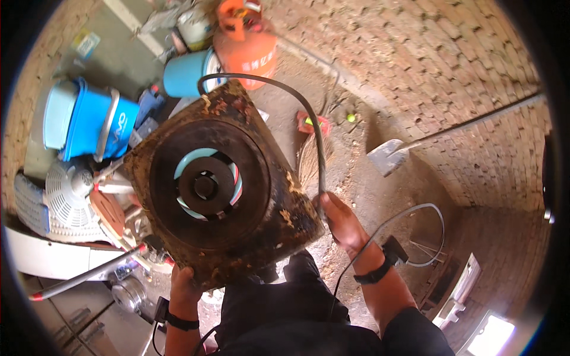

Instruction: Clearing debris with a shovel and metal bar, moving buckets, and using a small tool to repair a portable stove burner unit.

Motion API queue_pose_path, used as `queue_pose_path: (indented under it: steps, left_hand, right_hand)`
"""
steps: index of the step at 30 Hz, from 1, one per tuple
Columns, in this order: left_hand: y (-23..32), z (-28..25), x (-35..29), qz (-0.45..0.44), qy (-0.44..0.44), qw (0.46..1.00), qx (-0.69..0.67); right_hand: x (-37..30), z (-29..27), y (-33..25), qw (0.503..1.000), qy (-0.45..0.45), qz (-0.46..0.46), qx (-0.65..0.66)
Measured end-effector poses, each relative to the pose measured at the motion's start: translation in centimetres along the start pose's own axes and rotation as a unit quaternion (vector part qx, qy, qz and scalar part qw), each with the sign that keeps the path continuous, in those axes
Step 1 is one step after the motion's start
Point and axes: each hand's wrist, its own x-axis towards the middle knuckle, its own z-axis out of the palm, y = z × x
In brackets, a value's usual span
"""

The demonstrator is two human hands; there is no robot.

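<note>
Both hands [185, 286] [344, 222] gripping a square, grime-crusted stove [219, 196], round ringed burner [252, 184], smooth curving hose [320, 136]

I view a grimy, brown-black, square metal stove [221, 191] with concentric rings [254, 190], held aloft, askew, its dark flexible hose [321, 155] arching alongside.

Pale lettering [120, 123] marks the blue bucket [90, 121] and orange cylinder [242, 48].

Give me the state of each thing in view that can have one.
Square dark metal stove: grimy, raised in left hand and right hand
Dark grey flexible hose: bowed in an arc
Orange metal gas cylinder: upright, valve setting unclear
Grey metal-bladed shovel: slanted, blade down
</note>
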Motion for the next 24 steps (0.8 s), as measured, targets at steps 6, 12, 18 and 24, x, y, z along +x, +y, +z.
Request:
queue_pose_path:
  steps: [6,12,18,24]
  left_hand:
    - [1.4,3.8,-3.4,-0.042,-0.111,0.993,0.01]
    - [1.3,2.0,-5.5,-0.115,-0.167,0.974,0.095]
    - [2.2,2.7,-7.9,-0.132,-0.224,0.965,0.042]
    - [1.3,2.5,-8.7,-0.098,-0.191,0.976,0.035]
  right_hand:
    - [-13.5,-1.6,-0.5,0.978,0.164,-0.062,0.111]
    - [-21.4,0.3,2.8,0.929,0.278,-0.099,0.224]
    - [-22.9,1.7,2.3,0.93,0.271,-0.127,0.216]
    - [-21.9,0.9,2.1,0.949,0.21,-0.103,0.214]
